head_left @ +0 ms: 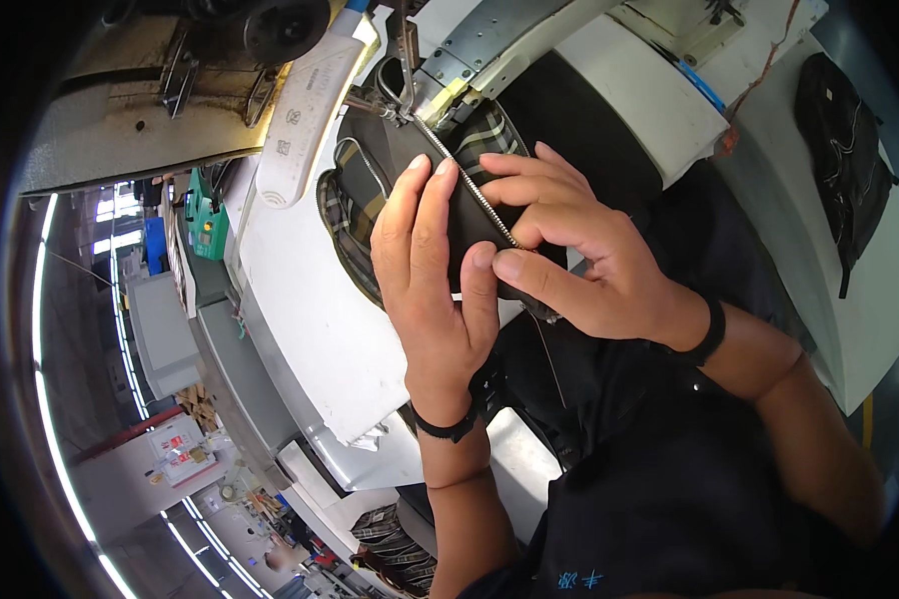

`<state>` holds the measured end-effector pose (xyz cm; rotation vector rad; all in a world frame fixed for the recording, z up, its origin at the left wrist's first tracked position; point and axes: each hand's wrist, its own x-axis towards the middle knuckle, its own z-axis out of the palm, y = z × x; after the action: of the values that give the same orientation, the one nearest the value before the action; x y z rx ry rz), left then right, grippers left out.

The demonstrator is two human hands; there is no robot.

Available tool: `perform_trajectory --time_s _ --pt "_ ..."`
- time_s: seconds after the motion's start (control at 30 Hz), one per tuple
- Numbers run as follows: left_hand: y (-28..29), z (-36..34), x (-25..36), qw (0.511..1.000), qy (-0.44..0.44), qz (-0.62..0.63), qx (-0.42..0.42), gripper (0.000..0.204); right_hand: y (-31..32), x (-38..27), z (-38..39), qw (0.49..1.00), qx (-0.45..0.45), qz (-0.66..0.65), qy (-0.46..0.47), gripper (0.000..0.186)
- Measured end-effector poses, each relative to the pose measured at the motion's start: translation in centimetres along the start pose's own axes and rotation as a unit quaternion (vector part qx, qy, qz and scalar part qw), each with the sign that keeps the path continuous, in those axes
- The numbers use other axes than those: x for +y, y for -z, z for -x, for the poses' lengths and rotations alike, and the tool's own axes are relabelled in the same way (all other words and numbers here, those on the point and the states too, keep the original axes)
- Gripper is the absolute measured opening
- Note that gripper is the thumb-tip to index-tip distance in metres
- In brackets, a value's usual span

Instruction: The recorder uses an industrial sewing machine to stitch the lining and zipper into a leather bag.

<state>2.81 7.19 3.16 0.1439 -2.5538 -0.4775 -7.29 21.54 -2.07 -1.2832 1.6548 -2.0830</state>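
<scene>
A metal-toothed zipper (474,194) runs diagonally along dark fabric (395,140), its far end reaching the sewing machine's presser foot (398,108). Plaid cloth (345,235) shows at the left of the dark piece, and more plaid lies right of the zipper. My left hand (425,265) rests on the fabric left of the zipper, fingers stretched forward and thumb apart. With thumb and index finger, my right hand (594,255) pinches the near part of the zipper; its other fingers curve over the cloth to the right. What lies beneath both palms is hidden.
The sewing machine head (170,120) overhangs the upper left, beside a long white panel (310,125). A white worktable (285,290) extends leftward. A green device (206,215) stands beyond it. At the right, a dark garment piece (841,165) lies on a pale surface.
</scene>
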Motion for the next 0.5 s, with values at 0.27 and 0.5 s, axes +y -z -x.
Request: perform_trajectory --time_s 0.27,0.5 --pt "0.0 0.3 -0.8 1.000 0.009 0.003 0.007 0.053 -0.5 0.2 0.0 0.999 -0.009 -0.038 -0.014 0.016" --pt "-0.2 0.5 -1.1 0.999 -0.013 0.003 0.040 0.049 -0.6 0.1 -0.1 0.997 0.008 -0.078 -0.016 0.014"
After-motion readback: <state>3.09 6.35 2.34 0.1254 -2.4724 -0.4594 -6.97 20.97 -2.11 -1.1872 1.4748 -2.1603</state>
